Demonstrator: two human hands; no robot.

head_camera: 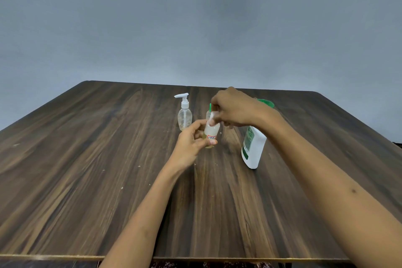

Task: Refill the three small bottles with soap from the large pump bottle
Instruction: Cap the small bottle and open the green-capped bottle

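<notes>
While most of the dark wood-grain table [87, 159] lay bare toward its near, left and right edges, the things stood gathered near its far middle, leaving broad room on every side. A grey wall rose behind the far edge. The small translucent plastic bottle with a red-and-white label [211, 134] held a shallow layer of yellowish liquid at its bottom and looked cloudy above. The left hand [191, 143] gripped it from the left, fingers [210, 142] curled round its lower body, thumb across the label. The right hand [233, 107] came in from above, its fingertips pinched on the white cap [211, 118] at the bottle's neck. Just behind stood a second small bottle with a green top [210, 108], mostly hidden. To the left, apart, stood a clear oval pump bottle with a white pump [185, 115]. The large white bottle with a green label [253, 148] stood to the right, under the right forearm, its top hidden.
</notes>
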